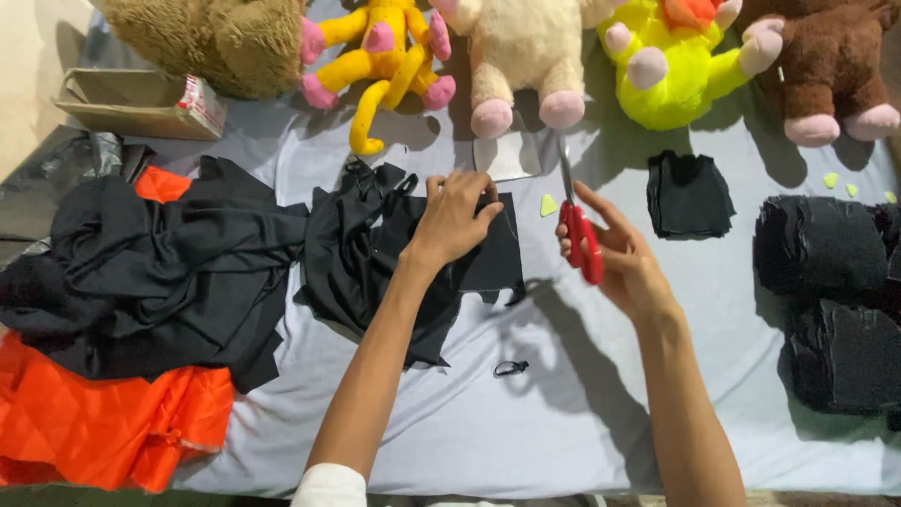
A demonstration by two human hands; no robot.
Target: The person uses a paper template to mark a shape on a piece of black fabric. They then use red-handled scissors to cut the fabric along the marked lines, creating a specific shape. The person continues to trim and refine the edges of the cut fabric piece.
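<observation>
— On the grey sheet [563,413], mid-table, the left hand [452,221] presses down a black cloth [413,258], fingers curled over its far edge. The right hand [615,249] grips red scissors [577,230], blades pointing away and, as far as I can see, nearly closed.

— What might go wrong?

— Those blades sit just beside the left fingertips. I'd judge a nick likely if the cloth bunches or slides, since it lies rumpled on the loose sheet. A crooked cut is the other risk.

— Anything hard to see?

— The blade tips blur against a pale card [511,155], so their exact gap is unclear. The left palm hides the cloth's edge. The plush toys [526,56] along the far side are cut off at the top, and the black stacks [835,300] on the right merge into one dark mass.
</observation>
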